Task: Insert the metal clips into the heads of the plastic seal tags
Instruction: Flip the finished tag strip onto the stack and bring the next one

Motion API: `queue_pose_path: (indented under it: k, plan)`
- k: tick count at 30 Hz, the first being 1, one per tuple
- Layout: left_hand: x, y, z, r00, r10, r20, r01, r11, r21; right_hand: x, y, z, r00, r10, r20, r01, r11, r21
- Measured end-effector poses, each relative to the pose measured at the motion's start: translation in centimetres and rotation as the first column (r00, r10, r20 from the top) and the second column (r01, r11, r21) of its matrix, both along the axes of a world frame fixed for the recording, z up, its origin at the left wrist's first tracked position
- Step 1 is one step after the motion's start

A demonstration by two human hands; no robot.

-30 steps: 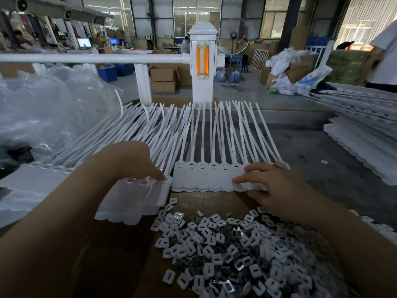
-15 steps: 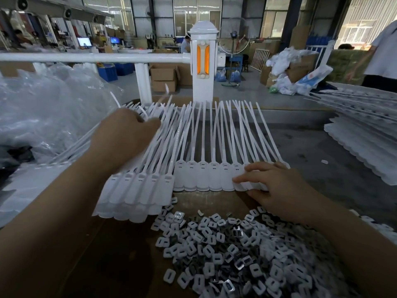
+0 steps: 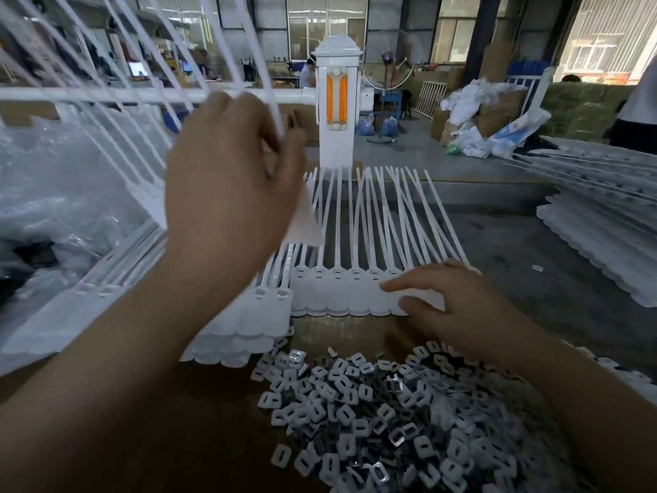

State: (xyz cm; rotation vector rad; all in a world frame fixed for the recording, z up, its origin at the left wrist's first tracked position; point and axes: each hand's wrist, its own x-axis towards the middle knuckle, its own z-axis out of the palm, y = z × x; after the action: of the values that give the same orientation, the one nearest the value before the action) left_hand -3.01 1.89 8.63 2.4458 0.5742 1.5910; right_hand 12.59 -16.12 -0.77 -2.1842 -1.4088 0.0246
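left hand (image 3: 231,193): up off the stacked tags, now raised well above the table, gripping a lifted tag sheet (image 3: 142,112)
lifted tag sheet: was flat on the left stack (image 3: 245,325); now tilted up, tails fanning toward top-left, one head corner poking out below the hand
left stack: top heads uncovered, slots visible
person at far right (image 3: 636,112): shifted toward frame edge

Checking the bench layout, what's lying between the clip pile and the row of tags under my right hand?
Bare brown bench between clips and tags, head view.
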Motion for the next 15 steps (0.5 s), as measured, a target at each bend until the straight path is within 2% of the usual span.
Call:
queue_pose_path:
  k: [2, 4, 8, 11, 13, 15]
  plan:
    - [0.4, -1.5, -0.6, 0.997, -0.039, -0.069, 0.040, 0.999, 0.016, -1.0, 0.0, 1.2, 0.957, 0.136, -0.255, -0.099, 0.984, 0.150]
    - [0.8, -2.5, -1.2, 0.991, -0.046, -0.128, 0.049, 0.998, 0.026, -1.9, -0.1, 2.3, 0.895, 0.255, -0.367, -0.185, 0.959, 0.214]
    - [1.3, -3.4, -2.6, 0.976, -0.033, -0.217, 0.053, 0.995, 0.089, -3.4, 0.5, 2.9, 0.909, 0.282, -0.307, -0.192, 0.937, 0.291]
    - [1.3, -3.7, -2.6, 0.958, -0.052, -0.280, 0.080, 0.993, 0.089, -3.7, 0.8, 2.6, 0.983, 0.051, -0.175, 0.021, 0.921, 0.390]
    - [1.1, -3.8, -2.4, 0.956, -0.052, -0.289, 0.085, 0.991, 0.103, -3.1, 0.4, 2.6, 0.989, -0.118, -0.087, 0.145, 0.875, 0.462]
    - [1.1, -3.9, -2.3, 0.956, -0.039, -0.291, 0.081, 0.988, 0.134, -2.8, 0.2, 2.7, 0.990, -0.139, -0.023, 0.135, 0.889, 0.438]
